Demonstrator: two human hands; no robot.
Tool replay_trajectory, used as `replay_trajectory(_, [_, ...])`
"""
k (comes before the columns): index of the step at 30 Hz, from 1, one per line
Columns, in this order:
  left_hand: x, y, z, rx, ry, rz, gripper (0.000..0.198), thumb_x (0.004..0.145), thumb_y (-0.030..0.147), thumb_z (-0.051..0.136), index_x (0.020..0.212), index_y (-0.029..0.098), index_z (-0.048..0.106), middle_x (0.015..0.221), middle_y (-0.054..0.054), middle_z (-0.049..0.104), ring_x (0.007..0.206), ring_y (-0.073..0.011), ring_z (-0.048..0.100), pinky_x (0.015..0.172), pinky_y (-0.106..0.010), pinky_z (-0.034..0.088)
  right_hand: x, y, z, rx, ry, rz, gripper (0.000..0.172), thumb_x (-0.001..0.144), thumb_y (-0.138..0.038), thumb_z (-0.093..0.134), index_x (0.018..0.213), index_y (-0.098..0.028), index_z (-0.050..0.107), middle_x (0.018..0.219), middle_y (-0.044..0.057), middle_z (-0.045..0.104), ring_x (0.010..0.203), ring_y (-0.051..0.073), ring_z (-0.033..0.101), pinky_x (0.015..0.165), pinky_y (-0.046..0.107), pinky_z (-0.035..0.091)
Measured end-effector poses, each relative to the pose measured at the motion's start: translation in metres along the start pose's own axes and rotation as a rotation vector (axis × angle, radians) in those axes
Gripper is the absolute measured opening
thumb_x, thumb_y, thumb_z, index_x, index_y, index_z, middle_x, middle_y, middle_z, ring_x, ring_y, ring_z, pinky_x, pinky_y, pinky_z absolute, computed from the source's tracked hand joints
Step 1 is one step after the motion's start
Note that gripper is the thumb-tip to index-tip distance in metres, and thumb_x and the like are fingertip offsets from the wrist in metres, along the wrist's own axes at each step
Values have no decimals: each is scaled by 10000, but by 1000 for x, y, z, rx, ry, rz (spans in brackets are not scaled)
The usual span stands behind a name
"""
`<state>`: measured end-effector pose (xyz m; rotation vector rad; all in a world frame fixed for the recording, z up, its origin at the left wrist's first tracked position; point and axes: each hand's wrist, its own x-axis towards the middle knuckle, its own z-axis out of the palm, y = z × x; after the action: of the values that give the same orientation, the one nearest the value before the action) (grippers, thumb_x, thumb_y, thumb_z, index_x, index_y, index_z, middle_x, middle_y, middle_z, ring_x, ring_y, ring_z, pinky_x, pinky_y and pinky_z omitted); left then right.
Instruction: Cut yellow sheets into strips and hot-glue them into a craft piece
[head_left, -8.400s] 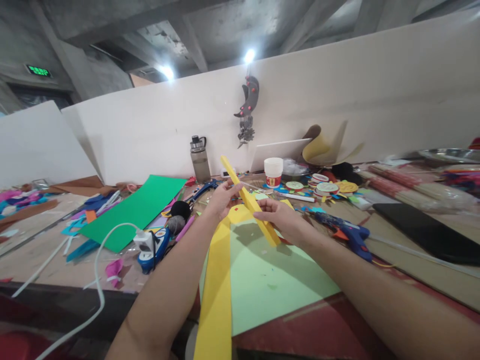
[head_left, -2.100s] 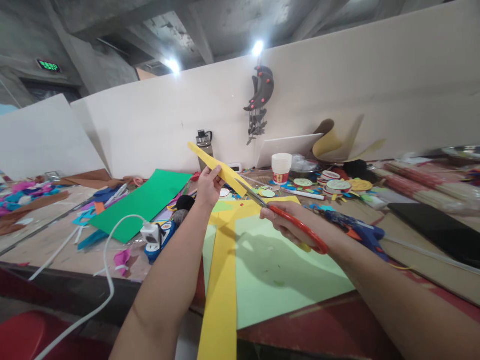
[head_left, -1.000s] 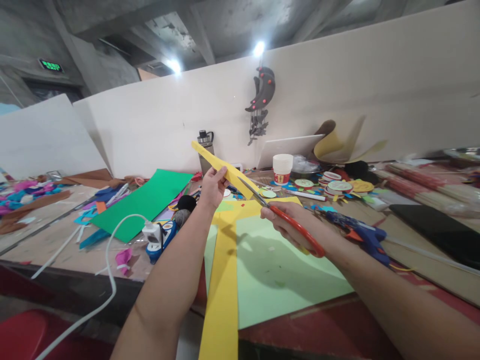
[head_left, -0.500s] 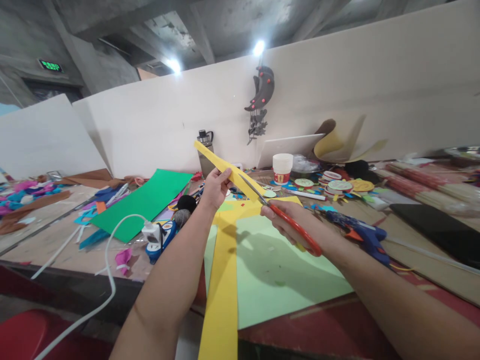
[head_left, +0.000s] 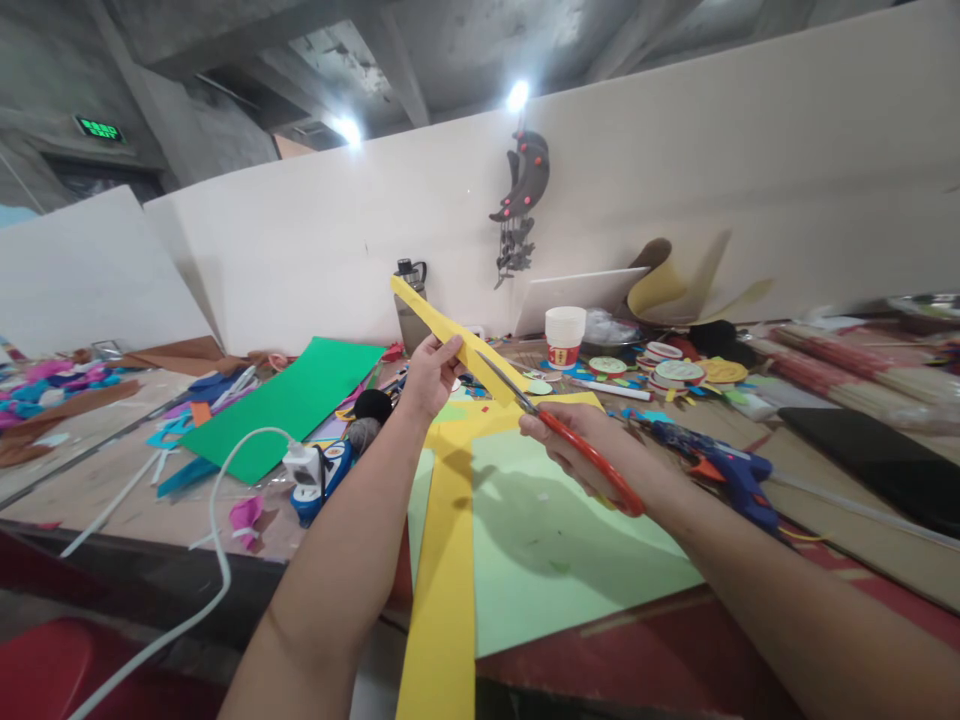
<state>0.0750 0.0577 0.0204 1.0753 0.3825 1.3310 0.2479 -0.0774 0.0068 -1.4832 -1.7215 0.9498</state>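
My left hand [head_left: 435, 378] pinches a yellow strip [head_left: 429, 316] of sheet material and holds it raised over the table. In my right hand [head_left: 574, 440] is a pair of scissors [head_left: 589, 462] with red-orange handles. Its blades lie along the strip's lower part, right of my left fingers. Below, a longer yellow piece [head_left: 448, 545] runs towards me over a pale green sheet [head_left: 570, 560], its near end hanging past the table edge. Whether the raised strip joins this piece is hard to see.
Left of my arm are a green sheet [head_left: 289, 405], a blue power strip [head_left: 324, 485] and a white cable [head_left: 223, 560]. To the right lie a blue glue gun [head_left: 716, 465] and a black slab [head_left: 874, 455]. Paper cups [head_left: 564, 335] and a bottle [head_left: 412, 310] stand behind.
The scissors and my right hand have shifted very slightly downward. The raised strip's far end has moved a touch; my left hand keeps its grip in nearly the same place.
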Motion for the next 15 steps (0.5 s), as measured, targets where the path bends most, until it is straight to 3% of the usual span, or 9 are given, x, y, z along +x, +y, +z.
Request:
replay_trajectory(7, [4,-1,-6,-50,113,13,229,692,275,724,710,156,529,603,23,594,510,-66,546,480,-183,409,1,3,1,-45,10,-33,452,794,-654,420,716,-210,443,510,-63,400,326,84,405,275,203,331])
replay_trajectory(15, [0,-4,-1,37,23,-32,243,670,293,743,746,147,564,627,5,608,533,-73,551,470,-179,386,3,4,0,-82,51,-59,412,813,-592,437,691,-199,448,527,-42,465,357,68,415,342,189,299])
